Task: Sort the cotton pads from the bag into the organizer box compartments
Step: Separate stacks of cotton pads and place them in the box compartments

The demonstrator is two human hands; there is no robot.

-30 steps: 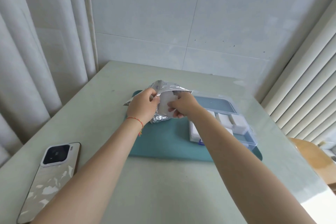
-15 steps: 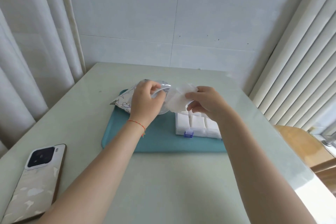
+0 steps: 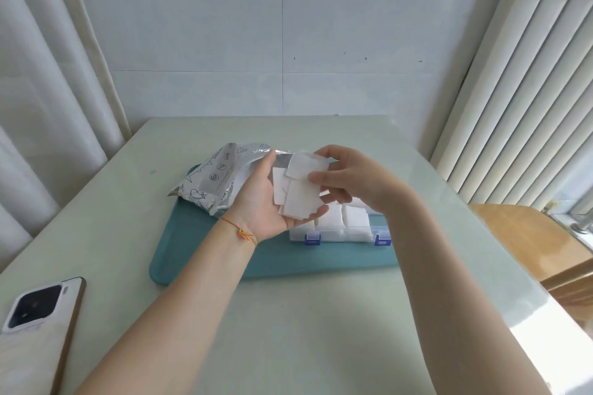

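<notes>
My left hand [image 3: 256, 207] is turned palm up over the teal mat and holds a small stack of white square cotton pads [image 3: 300, 199], its thumb tucked under their lower edge. My right hand [image 3: 349, 181] pinches the top cotton pad [image 3: 303, 165] of that stack between thumb and fingers. The silver foil bag [image 3: 211, 179] lies behind my left hand with its mouth toward the hands. The clear organizer box [image 3: 340, 224], with blue latches, sits just below and behind the hands; its front compartments hold white pads and its rear part is hidden by my hands.
Box and bag rest on a teal mat [image 3: 205, 253] on a pale green table. A phone [image 3: 35, 324] lies face down at the near left edge. A wooden chair [image 3: 526, 240] stands off the table's right side; curtains hang on both sides.
My left hand let go of the bag's mouth and turned palm up under the pads. My right hand drew the pads out of the bag and now pinches the top one.
</notes>
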